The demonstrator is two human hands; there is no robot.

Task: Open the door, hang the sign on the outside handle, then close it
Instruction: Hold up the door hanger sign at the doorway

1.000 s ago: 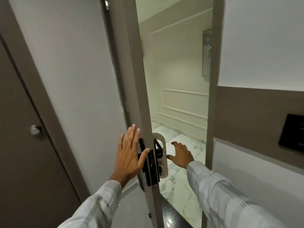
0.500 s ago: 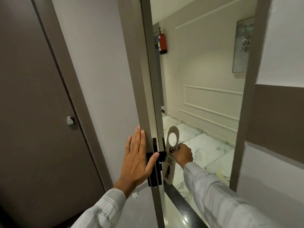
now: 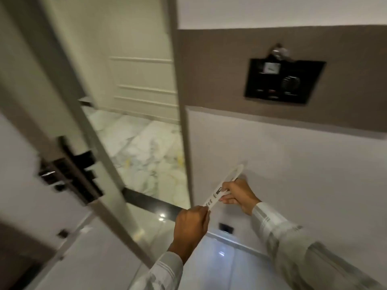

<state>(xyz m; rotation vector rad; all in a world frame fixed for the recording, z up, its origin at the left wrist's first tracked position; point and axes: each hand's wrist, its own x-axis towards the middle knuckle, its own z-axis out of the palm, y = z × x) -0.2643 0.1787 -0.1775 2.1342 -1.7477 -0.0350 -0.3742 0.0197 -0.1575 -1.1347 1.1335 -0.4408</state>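
The door [image 3: 69, 114] stands open at the left, its edge toward me, with a black lock plate and handle [image 3: 69, 174] on it. A white door-hanger sign [image 3: 227, 186] with dark print is seen edge-on, off the handle, in front of the wall to the right of the doorway. My left hand [image 3: 191, 225] pinches its lower end. My right hand [image 3: 237, 195] grips its middle, just below the rounded top loop. Both hands are well right of the door handle.
A black switch panel [image 3: 282, 80] is mounted on the brown wall band at upper right. Through the doorway lies a marble corridor floor [image 3: 146, 151] behind a dark threshold strip [image 3: 150, 203]. A small black socket [image 3: 226, 227] sits low on the wall.
My left hand has left the door face and now holds the sign's lower end. The sign has come away from the handle to the right wall. The view has swung right and down.
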